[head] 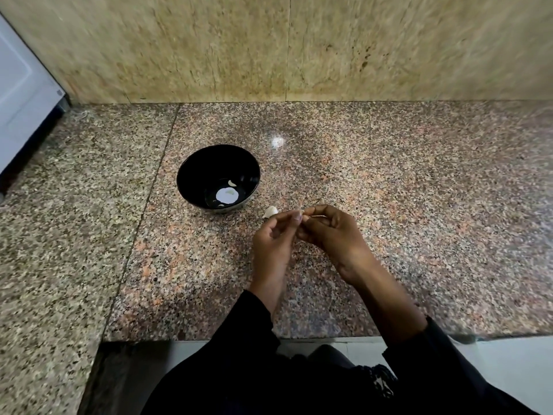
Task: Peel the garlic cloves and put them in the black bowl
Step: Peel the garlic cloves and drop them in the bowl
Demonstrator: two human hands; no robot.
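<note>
A black bowl [218,175] stands on the speckled granite counter [389,181], with one small peeled clove [231,183] lying inside near a white glare spot. A white unpeeled garlic clove [271,211] lies on the counter just right of the bowl. My left hand [273,239] and my right hand [332,235] meet fingertip to fingertip above the counter, right of the bowl. Between them they pinch a small pale garlic clove [301,213], mostly hidden by the fingers. A thin strip of skin sticks out to the right of my right fingers.
A beige stone wall [299,46] rises behind the counter. A white appliance [21,94] stands at the far left. The counter's front edge [299,338] runs below my forearms, with a lower side section at the left.
</note>
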